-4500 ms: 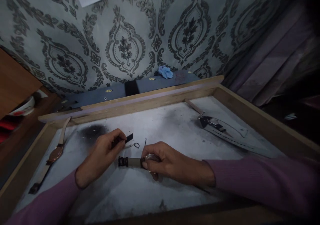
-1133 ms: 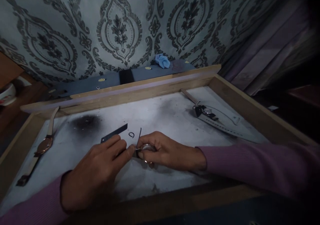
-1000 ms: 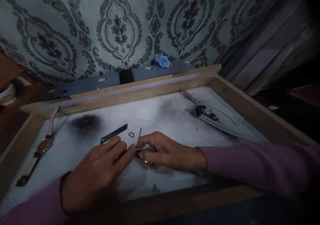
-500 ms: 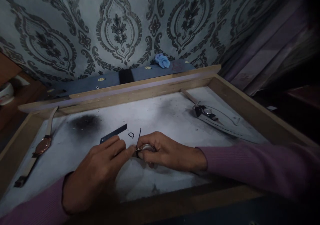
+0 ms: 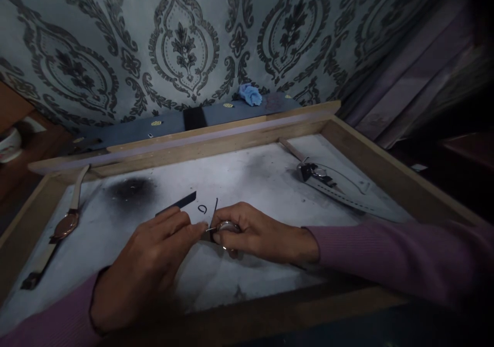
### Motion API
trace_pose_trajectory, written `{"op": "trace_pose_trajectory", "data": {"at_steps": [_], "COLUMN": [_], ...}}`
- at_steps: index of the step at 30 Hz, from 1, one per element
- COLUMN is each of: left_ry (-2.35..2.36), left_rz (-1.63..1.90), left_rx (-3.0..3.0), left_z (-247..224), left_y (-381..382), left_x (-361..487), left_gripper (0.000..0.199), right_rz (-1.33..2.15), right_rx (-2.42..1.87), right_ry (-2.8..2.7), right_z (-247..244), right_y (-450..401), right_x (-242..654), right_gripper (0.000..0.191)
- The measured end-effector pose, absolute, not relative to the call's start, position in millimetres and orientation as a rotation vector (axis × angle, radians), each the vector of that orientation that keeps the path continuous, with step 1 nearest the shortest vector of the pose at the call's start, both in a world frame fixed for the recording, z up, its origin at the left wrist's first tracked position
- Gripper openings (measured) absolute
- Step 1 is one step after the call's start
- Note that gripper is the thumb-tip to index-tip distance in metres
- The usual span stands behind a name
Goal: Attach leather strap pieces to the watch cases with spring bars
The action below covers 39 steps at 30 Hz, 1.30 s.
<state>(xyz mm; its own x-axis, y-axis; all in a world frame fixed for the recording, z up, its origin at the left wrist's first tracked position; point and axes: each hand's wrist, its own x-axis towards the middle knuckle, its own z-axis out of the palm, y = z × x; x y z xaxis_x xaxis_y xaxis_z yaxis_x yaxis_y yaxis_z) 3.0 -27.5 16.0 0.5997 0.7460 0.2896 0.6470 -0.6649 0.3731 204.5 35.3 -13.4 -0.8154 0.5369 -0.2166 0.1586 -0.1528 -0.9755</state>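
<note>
My right hand (image 5: pixel 250 231) is closed around a small round silver-rimmed watch (image 5: pixel 228 226), its fingers covering most of the case. Just left of the watch, my left hand (image 5: pixel 158 252) pinches the end of a thin, bright metal pin (image 5: pixel 210 229) that reaches to the watch's edge. Whether the pin is fixed to the watch I cannot tell. Beyond my left knuckles lies a dark flat strip (image 5: pixel 181 201), partly hidden by the hand. A small black loop (image 5: pixel 202 208) and a thin dark sliver (image 5: pixel 215 211) lie beside the fingertips.
A wooden-framed tray (image 5: pixel 231 140) with a pale, smudged bottom surrounds my hands. At its left lies a rose-coloured watch (image 5: pixel 65 225) with a pale strap. Another watch (image 5: pixel 319 171) rests at the right on a pale pointed piece (image 5: pixel 358 203). Behind the rim is a crumpled blue cloth (image 5: pixel 250 94).
My left hand has drawn slightly left and down, and more of the thin metal pin shows between its fingertips and the watch. My right hand has hardly moved.
</note>
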Motion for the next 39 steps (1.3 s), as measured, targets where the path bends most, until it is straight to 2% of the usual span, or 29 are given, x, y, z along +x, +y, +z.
{"op": "trace_pose_trajectory", "data": {"at_steps": [16, 22, 31, 39], "left_ry": [1.222, 1.2, 1.203, 1.268], "left_rz": [0.592, 0.532, 0.316, 0.387], "left_rx": [2.682, 2.671, 2.561, 2.46], "left_z": [13.3, 15.6, 21.4, 15.2], "left_y": [-29.2, -29.6, -32.5, -31.3], "left_x": [5.0, 6.5, 9.4, 8.0], "left_gripper": [0.029, 0.037, 0.032, 0.028], "right_rz": [2.069, 2.023, 1.865, 1.9], "right_rx": [-0.747, -0.748, -0.721, -0.733], "right_ry": [-1.846, -1.904, -2.045, -2.011], "right_z": [-17.0, -13.9, -14.8, -16.0], "right_y": [35.0, 33.0, 31.5, 30.8], "right_x": [204.9, 205.7, 205.5, 204.8], "right_gripper": [0.009, 0.01, 0.011, 0.012]}}
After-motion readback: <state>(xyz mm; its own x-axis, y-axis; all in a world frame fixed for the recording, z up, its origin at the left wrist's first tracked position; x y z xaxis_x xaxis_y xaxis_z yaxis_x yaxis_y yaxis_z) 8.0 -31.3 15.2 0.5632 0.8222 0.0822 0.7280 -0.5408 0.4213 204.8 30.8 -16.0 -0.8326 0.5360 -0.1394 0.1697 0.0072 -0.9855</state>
